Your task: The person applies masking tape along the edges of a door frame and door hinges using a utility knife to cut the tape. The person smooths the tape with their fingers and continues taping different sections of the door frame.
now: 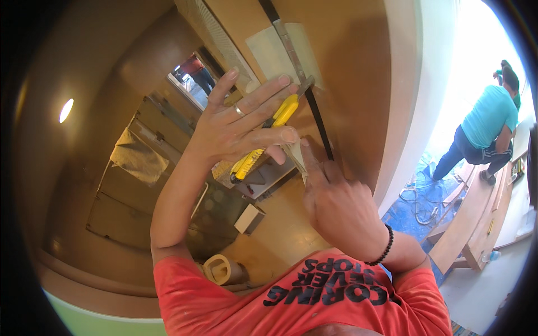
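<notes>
My left hand [246, 115], with a ring on one finger, is raised in front of a brown panel. It grips a yellow snap-off utility knife [286, 110] that slants behind the fingers. The knife's upper tip meets a small metal piece [306, 85] at a dark upright strip [318, 120]. Below it my right hand [342, 199], wearing a black bead bracelet, has its index finger stretched up and the others curled. A pale thin strip [296, 157] runs down to its thumb side and appears pinched there. Pale patches [269, 50] flank a metal plate [287, 43] on the strip.
A glass shower screen [151, 196] with a towel [139, 157] over it stands left. A toilet [223, 270] and a white box [249, 218] are below. Right of a white wall edge [400, 112], a co-worker in teal [485, 112] bends over long wooden boards [468, 229] and blue sheeting [412, 210].
</notes>
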The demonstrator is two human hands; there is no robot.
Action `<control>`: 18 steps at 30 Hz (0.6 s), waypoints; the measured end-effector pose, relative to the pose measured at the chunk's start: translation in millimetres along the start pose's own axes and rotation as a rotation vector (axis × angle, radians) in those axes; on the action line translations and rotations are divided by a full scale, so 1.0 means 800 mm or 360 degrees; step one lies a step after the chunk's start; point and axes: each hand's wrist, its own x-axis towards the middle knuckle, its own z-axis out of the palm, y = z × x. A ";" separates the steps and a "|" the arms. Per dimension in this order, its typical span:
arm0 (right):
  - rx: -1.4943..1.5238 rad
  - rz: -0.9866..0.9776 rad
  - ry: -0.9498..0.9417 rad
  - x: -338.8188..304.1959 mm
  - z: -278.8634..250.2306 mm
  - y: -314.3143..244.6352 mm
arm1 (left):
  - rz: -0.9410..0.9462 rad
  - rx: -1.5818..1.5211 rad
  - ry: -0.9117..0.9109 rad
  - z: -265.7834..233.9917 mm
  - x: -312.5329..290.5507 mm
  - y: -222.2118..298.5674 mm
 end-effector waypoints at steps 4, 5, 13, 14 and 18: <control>0.0143 -0.0220 0.0136 -0.025 0.001 0.030 | 0.0066 0.0128 -0.0147 0.006 -0.022 0.017; 0.0244 -0.0154 0.0012 -0.034 0.000 0.036 | 0.0106 0.0088 -0.0143 0.010 -0.028 0.026; 0.0608 0.0204 -0.0533 -0.111 -0.003 0.078 | -0.0272 -0.0165 0.0598 0.057 -0.138 0.221; 0.0692 0.0210 -0.0508 -0.121 0.002 0.083 | -0.0397 -0.0187 0.0667 0.074 -0.161 0.249; 0.0724 0.0262 -0.0479 -0.156 0.030 0.098 | -0.1762 -0.0557 0.0427 0.141 -0.273 0.386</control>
